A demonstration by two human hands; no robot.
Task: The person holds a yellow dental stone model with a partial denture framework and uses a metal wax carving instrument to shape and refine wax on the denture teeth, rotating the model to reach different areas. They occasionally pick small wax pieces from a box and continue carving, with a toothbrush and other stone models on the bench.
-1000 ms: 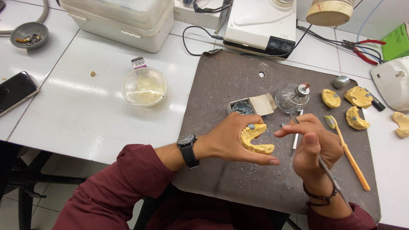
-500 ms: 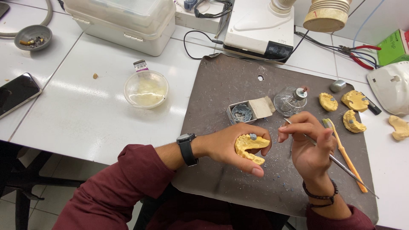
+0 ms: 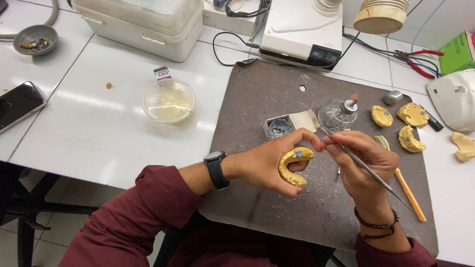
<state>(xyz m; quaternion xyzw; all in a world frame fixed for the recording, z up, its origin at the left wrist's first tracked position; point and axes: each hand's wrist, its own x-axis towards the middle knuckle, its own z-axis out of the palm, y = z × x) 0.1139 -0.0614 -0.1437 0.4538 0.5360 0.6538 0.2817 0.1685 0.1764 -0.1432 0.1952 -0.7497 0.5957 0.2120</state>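
Yellow dental cast (image 3: 293, 164) cupped in left hand (image 3: 269, 163) over grey mat (image 3: 257, 99), right hand (image 3: 363, 160) beside cast pinching thin metal tool (image 3: 368, 170), small glass burner (image 3: 337, 113) beyond cast, plastic bowl (image 3: 168, 101) left of mat

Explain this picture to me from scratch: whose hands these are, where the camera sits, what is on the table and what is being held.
The one view comes from a camera on a person's head, looking down at their own two bare hands. The left hand, with a wristwatch, holds a yellow horseshoe-shaped tooth model carrying a blue-grey blob. The right hand grips a thin metal tool like a pen, its tip near the model. Both work over a grey mat. On it lie a small tin, a glass burner, an orange toothbrush and more yellow casts. Beside the mat stands a plastic cup.
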